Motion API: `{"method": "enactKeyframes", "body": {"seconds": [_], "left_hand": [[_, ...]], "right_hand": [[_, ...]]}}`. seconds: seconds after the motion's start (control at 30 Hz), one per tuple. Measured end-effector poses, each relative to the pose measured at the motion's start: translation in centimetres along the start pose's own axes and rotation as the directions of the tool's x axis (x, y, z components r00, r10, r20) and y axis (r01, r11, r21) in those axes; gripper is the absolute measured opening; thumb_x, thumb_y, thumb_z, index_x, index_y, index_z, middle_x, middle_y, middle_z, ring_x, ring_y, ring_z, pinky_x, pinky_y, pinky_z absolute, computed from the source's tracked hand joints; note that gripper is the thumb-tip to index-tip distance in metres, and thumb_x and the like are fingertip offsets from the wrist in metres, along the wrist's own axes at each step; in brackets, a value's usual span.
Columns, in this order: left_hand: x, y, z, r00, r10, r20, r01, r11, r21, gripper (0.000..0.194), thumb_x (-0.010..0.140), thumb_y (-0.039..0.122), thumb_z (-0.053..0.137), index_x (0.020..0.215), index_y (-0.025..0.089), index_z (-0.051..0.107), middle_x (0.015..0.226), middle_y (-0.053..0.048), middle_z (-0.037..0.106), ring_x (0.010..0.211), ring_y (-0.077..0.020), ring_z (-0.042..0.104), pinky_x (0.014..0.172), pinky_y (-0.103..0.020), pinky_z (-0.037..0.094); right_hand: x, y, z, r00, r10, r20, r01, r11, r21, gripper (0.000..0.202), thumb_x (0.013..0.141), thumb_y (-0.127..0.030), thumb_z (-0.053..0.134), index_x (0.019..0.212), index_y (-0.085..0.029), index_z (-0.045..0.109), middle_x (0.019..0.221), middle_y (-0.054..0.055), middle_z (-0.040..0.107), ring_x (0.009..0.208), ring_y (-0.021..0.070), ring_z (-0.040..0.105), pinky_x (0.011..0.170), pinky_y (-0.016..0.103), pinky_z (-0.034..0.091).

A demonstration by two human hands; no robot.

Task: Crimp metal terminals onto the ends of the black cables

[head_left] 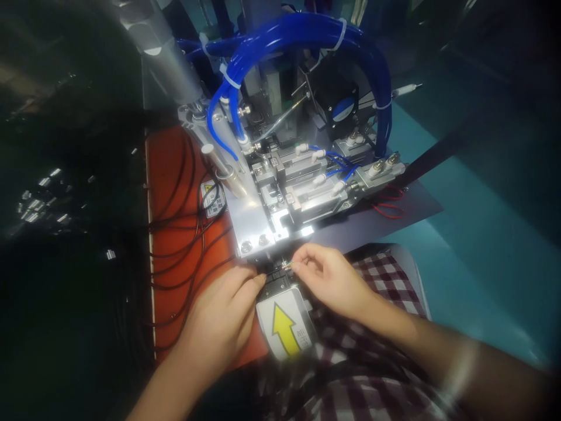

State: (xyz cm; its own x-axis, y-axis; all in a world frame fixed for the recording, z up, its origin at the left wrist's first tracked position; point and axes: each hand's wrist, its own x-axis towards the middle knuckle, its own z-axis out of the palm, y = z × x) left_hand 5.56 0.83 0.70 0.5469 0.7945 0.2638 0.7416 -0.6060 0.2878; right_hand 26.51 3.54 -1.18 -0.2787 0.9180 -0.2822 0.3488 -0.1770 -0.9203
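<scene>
My right hand [331, 278] is closed in a pinch at the front of the machine. A short piece of thin, light-coloured wire [289, 265] shows at its fingertips, over a small dark fixture [276, 277]. On the other side, my left hand [223, 307] has its thumb and index finger drawn together at the fixture's left edge. What those fingers grip, if anything, is too small to make out. Just in front of the fixture lies a white plate with a yellow arrow [284, 328]. A metal machine plate [249, 222] rises directly behind both hands.
Pneumatic cylinders with white fittings [318, 178] fill the machine behind. A thick bundle of blue tubes [302, 29] arches overhead. Black cables [193, 234] run across the orange surface [169, 169] at left. A metal post [166, 58] stands at the back left. Checkered cloth [385, 280] covers the lap.
</scene>
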Motion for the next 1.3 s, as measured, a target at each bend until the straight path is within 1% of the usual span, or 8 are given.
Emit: {"method": "enactKeyframes", "body": {"seconds": [0.17,0.4,0.63,0.73,0.83,0.93,1.1,1.3], "left_hand": [[-0.19,-0.07,0.13,1.000,-0.021,0.022,0.022,0.998,-0.053,0.021,0.089,0.006,0.045,0.104,0.013,0.059,0.094,-0.009,0.061,0.082,-0.0176,0.060,0.071,-0.027,0.053],[-0.45,-0.11,0.42,1.000,-0.025,-0.003,0.025,0.999,-0.036,0.024,0.089,0.006,0.045,0.106,0.015,0.058,0.097,-0.009,0.061,0.086,-0.0183,0.061,0.074,-0.027,0.053],[-0.43,-0.13,0.40,1.000,-0.009,-0.020,0.008,0.999,-0.048,0.023,0.089,0.005,0.045,0.107,0.014,0.057,0.100,-0.009,0.061,0.087,-0.0176,0.060,0.075,-0.026,0.053],[-0.39,-0.16,0.47,1.000,-0.005,-0.022,0.004,0.999,-0.049,0.023,0.088,0.005,0.046,0.106,0.014,0.057,0.101,-0.010,0.060,0.088,-0.0179,0.060,0.076,-0.026,0.052],[-0.40,-0.24,0.57,1.000,-0.010,-0.013,0.009,0.999,-0.053,0.024,0.088,0.005,0.046,0.108,0.013,0.057,0.103,-0.010,0.059,0.089,-0.0184,0.060,0.077,-0.027,0.051],[-0.40,-0.25,0.62,1.000,-0.014,-0.013,0.013,0.999,-0.052,0.023,0.088,0.004,0.046,0.107,0.012,0.057,0.101,-0.010,0.059,0.088,-0.0184,0.060,0.075,-0.026,0.051],[-0.49,-0.21,0.65,1.000,-0.017,-0.015,0.016,0.999,-0.050,0.023,0.088,0.004,0.047,0.106,0.012,0.058,0.099,-0.010,0.059,0.087,-0.0181,0.059,0.076,-0.026,0.051],[-0.45,-0.21,0.60,1.000,-0.013,-0.017,0.012,0.998,-0.064,0.023,0.088,0.003,0.046,0.106,0.011,0.058,0.100,-0.010,0.058,0.086,-0.0177,0.058,0.075,-0.026,0.050]], "right_hand": [[-0.12,-0.03,-0.71,0.999,-0.031,-0.012,0.031,1.000,-0.001,0.010,0.084,-0.026,0.056,0.085,-0.018,0.062,0.063,-0.003,0.055,0.053,0.0098,0.048,0.051,0.022,0.039],[0.19,-0.49,-0.48,1.000,0.008,-0.024,-0.007,1.000,0.019,0.013,0.082,-0.028,0.058,0.077,-0.017,0.062,0.063,-0.002,0.054,0.050,0.0092,0.042,0.046,0.023,0.035],[0.32,-0.39,-0.10,0.995,-0.075,-0.061,0.079,0.995,0.055,0.009,0.082,-0.023,0.056,0.076,-0.017,0.061,0.066,-0.001,0.057,0.056,0.0110,0.048,0.052,0.023,0.039],[0.33,-0.25,-0.22,0.999,-0.044,-0.023,0.047,0.991,0.127,0.012,0.083,-0.025,0.055,0.077,-0.017,0.060,0.071,0.001,0.059,0.057,0.0111,0.049,0.051,0.023,0.039],[0.20,-0.10,-0.42,1.000,-0.005,0.013,0.003,0.987,0.162,0.010,0.083,-0.025,0.055,0.082,-0.017,0.061,0.058,-0.004,0.049,0.048,0.0093,0.040,0.045,0.022,0.033],[-0.03,0.03,-0.56,0.999,-0.041,-0.036,0.044,0.995,0.090,0.008,0.082,-0.022,0.057,0.086,-0.017,0.060,0.051,-0.008,0.038,0.045,0.0084,0.035,0.044,0.021,0.031],[-0.20,-0.07,-0.57,0.971,-0.203,-0.128,0.192,0.977,-0.090,0.003,0.080,-0.017,0.058,0.079,-0.016,0.061,0.061,-0.004,0.049,0.047,0.0076,0.041,0.047,0.022,0.036],[-0.31,-0.28,-0.50,0.954,-0.271,-0.129,0.252,0.956,-0.148,0.003,0.080,-0.015,0.058,0.080,-0.016,0.061,0.072,0.000,0.058,0.051,0.0083,0.047,0.048,0.021,0.039]]}}
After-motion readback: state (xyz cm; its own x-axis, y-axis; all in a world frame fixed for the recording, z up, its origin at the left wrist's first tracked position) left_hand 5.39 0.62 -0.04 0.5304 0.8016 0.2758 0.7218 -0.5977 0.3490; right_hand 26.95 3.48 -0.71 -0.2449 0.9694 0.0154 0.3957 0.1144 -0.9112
